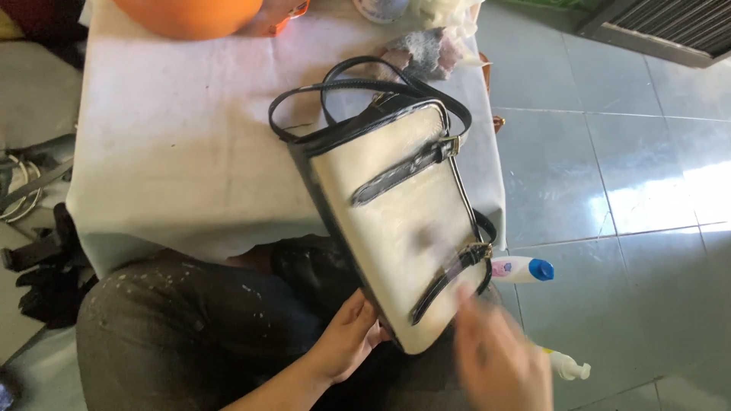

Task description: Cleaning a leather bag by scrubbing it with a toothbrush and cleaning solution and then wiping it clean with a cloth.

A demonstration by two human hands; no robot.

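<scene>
A cream handbag [396,221] with black trim, two black buckled straps and black handles leans from my lap onto the edge of a white-covered table [190,152]. My left hand [346,339] grips the bag's lower left edge from underneath. My right hand [499,361] is blurred by motion just below the bag's bottom right corner, near the lower strap. Whether it holds anything I cannot tell.
An orange round object [190,15] sits at the table's far edge, crumpled cloths [430,49] near the bag handles. On the tiled floor [632,152] to the right lie a white bottle with a blue cap [524,269] and a white pump bottle [567,367]. Dark straps and bags lie at left.
</scene>
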